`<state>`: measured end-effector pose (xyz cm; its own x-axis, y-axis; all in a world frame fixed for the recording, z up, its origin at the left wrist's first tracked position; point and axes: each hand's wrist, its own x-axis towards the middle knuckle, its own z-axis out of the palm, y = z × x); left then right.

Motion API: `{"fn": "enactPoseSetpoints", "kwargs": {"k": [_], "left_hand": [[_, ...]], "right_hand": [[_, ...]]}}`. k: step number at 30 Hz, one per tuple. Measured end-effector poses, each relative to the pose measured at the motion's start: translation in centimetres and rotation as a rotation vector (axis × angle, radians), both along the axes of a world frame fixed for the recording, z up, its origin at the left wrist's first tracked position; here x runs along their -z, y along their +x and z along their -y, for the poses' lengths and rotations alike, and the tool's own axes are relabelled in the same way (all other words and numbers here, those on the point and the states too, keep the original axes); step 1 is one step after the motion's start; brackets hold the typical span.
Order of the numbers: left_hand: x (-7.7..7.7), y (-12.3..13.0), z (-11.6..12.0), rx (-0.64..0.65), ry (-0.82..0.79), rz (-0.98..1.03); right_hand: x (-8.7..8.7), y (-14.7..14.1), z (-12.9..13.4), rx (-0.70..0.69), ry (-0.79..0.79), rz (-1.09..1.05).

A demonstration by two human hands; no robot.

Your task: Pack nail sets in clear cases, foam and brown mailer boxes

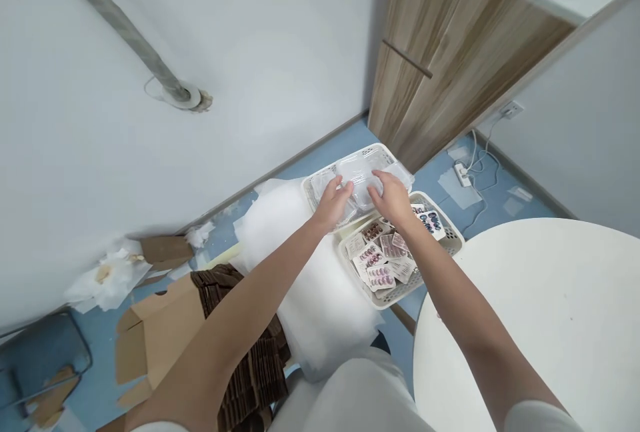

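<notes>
Both my hands reach over a white plastic basket (309, 193) filled with clear plastic boxes (361, 175). My left hand (334, 205) is at the basket's near left side, thumb and fingers apart, by the boxes. On the right, my right hand (393, 197) has its fingers spread and curved over the boxes; whether the fingertips touch them I cannot tell. Just below my right hand and forearm, a second white basket (383, 300) holds many small cards of press-on nails (381, 277) in pink, brown and dark colours. My forearm covers part of that basket.
A large white foam-like bundle (320, 299) lies beside the baskets. Folded brown cardboard boxes (257, 372) are stacked at lower left. A round white table (530, 312) stands right. A wooden cabinet (440, 39) and a power strip (463, 175) with cords are behind.
</notes>
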<state>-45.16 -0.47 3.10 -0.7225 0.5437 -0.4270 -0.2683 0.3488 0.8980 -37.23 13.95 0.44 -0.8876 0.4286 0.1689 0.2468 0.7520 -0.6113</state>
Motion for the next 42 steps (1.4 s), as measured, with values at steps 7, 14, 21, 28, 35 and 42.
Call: {"fn": "enactPoseSetpoints", "kwargs": {"k": [7,14,21,28,35,42], "left_hand": [[2.0,-1.5,-1.9,-0.12,0.115,0.122],[1.7,-1.7,-1.8,-0.166,0.102,0.113],[-1.5,0.3,0.0,-0.193,0.178,-0.049],[-4.6,6.2,3.9,-0.074,0.169,-0.117],[-3.9,15.0,8.3,0.213,0.147,-0.094],[-2.3,24.3,10.3,0.586,0.172,-0.017]], "right_hand": [[1.9,-3.0,-0.4,0.006,0.014,0.075],[1.4,-3.0,0.1,-0.054,-0.013,0.082],[-2.0,-0.8,1.2,-0.04,-0.145,-0.153],[-4.7,8.3,6.2,0.24,-0.361,-0.314],[-5.0,21.9,13.8,0.446,-0.652,-0.279],[-5.4,33.2,20.9,0.652,-0.891,-0.24]]}}
